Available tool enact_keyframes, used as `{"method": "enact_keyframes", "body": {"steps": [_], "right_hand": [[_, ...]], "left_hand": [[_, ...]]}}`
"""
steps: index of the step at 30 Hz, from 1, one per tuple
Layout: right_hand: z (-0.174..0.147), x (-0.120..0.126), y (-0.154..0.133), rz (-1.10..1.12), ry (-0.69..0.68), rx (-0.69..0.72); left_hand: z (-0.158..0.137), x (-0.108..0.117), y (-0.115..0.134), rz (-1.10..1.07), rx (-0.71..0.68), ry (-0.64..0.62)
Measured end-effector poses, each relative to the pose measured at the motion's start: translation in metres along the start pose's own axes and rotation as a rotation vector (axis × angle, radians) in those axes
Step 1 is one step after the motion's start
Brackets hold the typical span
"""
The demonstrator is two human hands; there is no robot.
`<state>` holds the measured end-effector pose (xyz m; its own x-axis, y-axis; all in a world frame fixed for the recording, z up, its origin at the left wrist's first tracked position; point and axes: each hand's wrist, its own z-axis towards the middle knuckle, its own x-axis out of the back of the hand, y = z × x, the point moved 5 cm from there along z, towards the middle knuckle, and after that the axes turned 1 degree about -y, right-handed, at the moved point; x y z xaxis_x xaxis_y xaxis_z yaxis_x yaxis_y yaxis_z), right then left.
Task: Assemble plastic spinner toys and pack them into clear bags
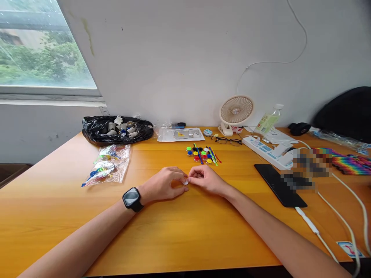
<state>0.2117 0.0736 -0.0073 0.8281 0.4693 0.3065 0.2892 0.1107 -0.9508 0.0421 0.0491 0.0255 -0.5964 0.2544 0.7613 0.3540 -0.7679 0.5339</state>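
Disc (185, 183), small and white, right between my two hands, low over the bare middle of the wooden table (179, 235)! My left hand (165, 183), black smartwatch (132, 199) on its wrist, comes at it from the left side: thumb below, fingers above, disc in the gap; whether they squeeze it, I cannot tell. My right hand (207, 180) has its fingers curled in, thumb and forefinger brought together at the disc's right edge; pinching it or merely touching, I cannot tell.

Just beyond, a cluster of colourful discs (204, 153) with plastic sticks (198, 153) lying among them. Over to the left, a clear bag (113, 165) of bright parts lies near a black plastic bag (88, 133), mouth open. Off to the right: a black phone (274, 183), a white power strip (266, 151), and behind, a clip fan (236, 110) near a tilted bottle (269, 121).
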Motion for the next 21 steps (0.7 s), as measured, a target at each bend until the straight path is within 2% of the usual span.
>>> {"method": "enact_keyframes", "body": {"steps": [7,11,14,18,21], "right_hand": [[-0.004,0.0,0.003,-0.055,0.002,0.05],[-0.014,0.014,-0.006,-0.156,0.224,0.14],[-0.02,0.026,-0.005,-0.203,0.353,0.121],[-0.021,0.031,-0.001,-0.106,0.396,0.079],[-0.023,0.028,-0.004,-0.026,0.397,0.043]], "left_hand": [[0.001,-0.008,-0.001,0.056,0.026,-0.005],[-0.002,-0.008,-0.002,0.036,0.038,0.033],[-0.002,-0.007,0.001,0.03,0.002,0.044],[-0.001,-0.003,0.007,0.062,-0.021,0.068],[-0.003,0.01,0.013,0.136,-0.006,0.212]]}}
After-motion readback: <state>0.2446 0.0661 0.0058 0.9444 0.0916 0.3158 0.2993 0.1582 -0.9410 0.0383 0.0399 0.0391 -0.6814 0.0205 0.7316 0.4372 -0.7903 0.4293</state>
